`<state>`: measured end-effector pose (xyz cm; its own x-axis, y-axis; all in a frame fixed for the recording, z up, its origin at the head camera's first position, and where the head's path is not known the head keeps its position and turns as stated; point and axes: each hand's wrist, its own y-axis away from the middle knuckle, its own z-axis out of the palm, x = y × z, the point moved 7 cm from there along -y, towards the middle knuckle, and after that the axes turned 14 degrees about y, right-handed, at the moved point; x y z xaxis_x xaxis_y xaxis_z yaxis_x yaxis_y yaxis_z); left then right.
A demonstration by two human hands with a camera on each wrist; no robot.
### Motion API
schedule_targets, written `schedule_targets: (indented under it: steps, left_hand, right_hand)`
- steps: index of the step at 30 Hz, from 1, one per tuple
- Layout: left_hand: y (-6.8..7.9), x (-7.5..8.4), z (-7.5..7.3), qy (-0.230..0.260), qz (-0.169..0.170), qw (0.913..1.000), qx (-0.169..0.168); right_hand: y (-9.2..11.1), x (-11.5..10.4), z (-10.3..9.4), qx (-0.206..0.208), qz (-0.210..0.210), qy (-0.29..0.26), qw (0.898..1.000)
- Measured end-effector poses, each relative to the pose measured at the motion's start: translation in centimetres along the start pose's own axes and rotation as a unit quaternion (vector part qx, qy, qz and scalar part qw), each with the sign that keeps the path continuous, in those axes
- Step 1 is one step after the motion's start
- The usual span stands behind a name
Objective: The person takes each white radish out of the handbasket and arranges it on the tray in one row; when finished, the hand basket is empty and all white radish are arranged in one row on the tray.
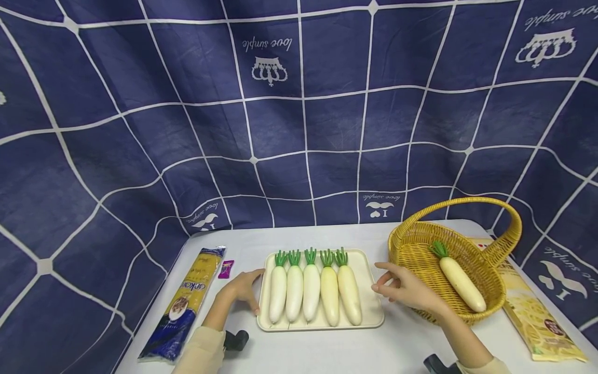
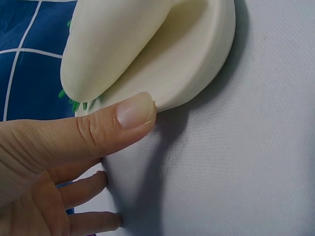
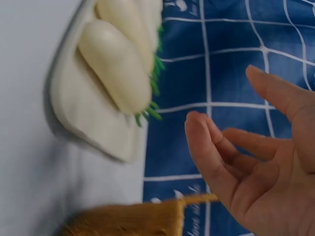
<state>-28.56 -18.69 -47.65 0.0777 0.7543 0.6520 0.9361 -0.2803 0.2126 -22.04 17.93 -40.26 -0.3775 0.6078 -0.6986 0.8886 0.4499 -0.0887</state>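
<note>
Head view: a cream tray (image 1: 366, 270) sits on the white table (image 1: 327, 353) and carries five white radishes (image 1: 311, 291) side by side, green tops away from the person. The left hand (image 1: 243, 291) rests flat against the tray's left edge, fingers straight and gripping nothing. The right hand (image 1: 408, 291) hangs just beside the tray's right edge, between tray and wicker basket (image 1: 495, 291), fingers loose and empty. One more radish (image 1: 462, 283) lies in the basket. A pasta packet (image 1: 187, 301) and a small pink wrapper (image 1: 226, 269) lie left of the tray; another packet (image 1: 537, 322) lies right of the basket.

Left wrist view: the thumb (image 2: 108, 128) touches the tray's (image 2: 206, 64) rim, the other fingers lie straight on the table (image 2: 236, 172). A radish (image 2: 113, 44) lies in the tray above.

Right wrist view: the hand (image 3: 256, 162) is relaxed, fingers slightly bent, holding nothing, apart from the tray (image 3: 88, 118). Part of the basket (image 3: 128, 219) shows at the bottom.
</note>
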Motion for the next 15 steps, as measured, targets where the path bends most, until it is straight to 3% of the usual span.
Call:
schedule_targets:
  steps: [7, 11, 15]
  left_hand:
    - [0.0, 0.0, 0.0, 0.004, 0.000, 1.0000, 0.002]
    - [0.0, 0.0, 0.0, 0.005, 0.003, 1.0000, 0.001]
    - [0.1, 0.1, 0.0, 0.002, 0.005, 1.0000, 0.001]
  right_hand:
    - [1.5, -0.3, -3.0, 0.007, -0.039, 0.014, 0.999]
    - [2.1, 0.4, -4.6, 0.016, -0.027, 0.046, 0.998]
    - [2.7, 1.6, -6.2, 0.020, 0.006, 0.044, 0.999]
